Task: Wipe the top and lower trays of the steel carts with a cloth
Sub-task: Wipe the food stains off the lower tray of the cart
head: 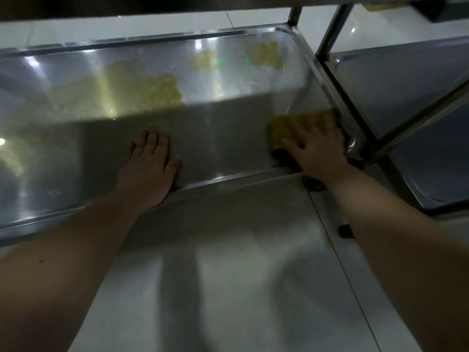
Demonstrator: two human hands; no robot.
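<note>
"Here, why is the right hand point(317, 144) spread flat on the yellow cloth point(305, 119)?"

"Likely to press it into the near right corner of the lower tray point(228, 177). The left hand point(149, 165), well apart, lies open-palmed inside the front rim, probably bracing."

yellow cloth point(302, 123) on silver-grey steel tray point(228, 138); yellowish patches mirrored in its sheen

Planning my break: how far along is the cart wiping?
Done: nothing plainly shows wiped steel. In hand: the right hand presses the yellow cloth into the lower tray, near right corner; the left hand lies flat on it. Left: yellowish patches at the back, possibly reflections, and the neighbouring tray.
</note>
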